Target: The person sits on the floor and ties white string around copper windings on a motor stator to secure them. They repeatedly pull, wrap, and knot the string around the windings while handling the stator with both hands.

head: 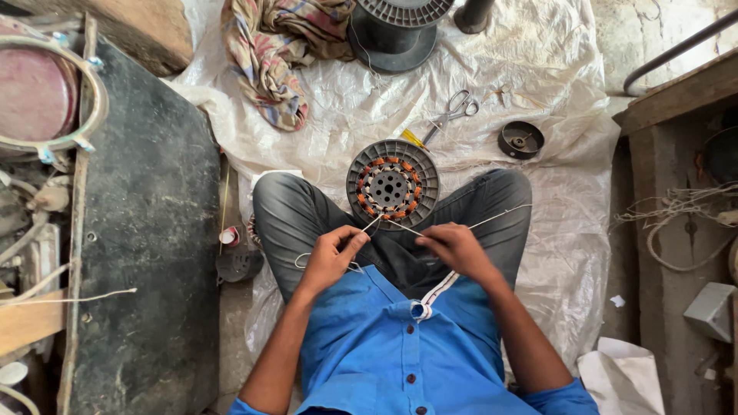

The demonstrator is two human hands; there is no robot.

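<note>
I sit cross-legged on a white plastic sheet point(553, 253). A round grey motor stator point(393, 184) with orange copper windings lies between my knees. My left hand point(332, 256) pinches a thin white cord point(373, 223) that runs up to the stator's near edge. My right hand point(455, 246) grips another white strand point(500, 215) that stretches away to the right over my knee. Both hands hover just in front of the stator, a little apart from each other.
Scissors point(453, 111) and a small black round cap point(520, 140) lie beyond the stator. A large black spool point(396, 31) and a patterned cloth point(277, 54) sit farther back. A dark board point(146, 230) flanks my left, a wooden bench point(676, 100) with loose cords my right.
</note>
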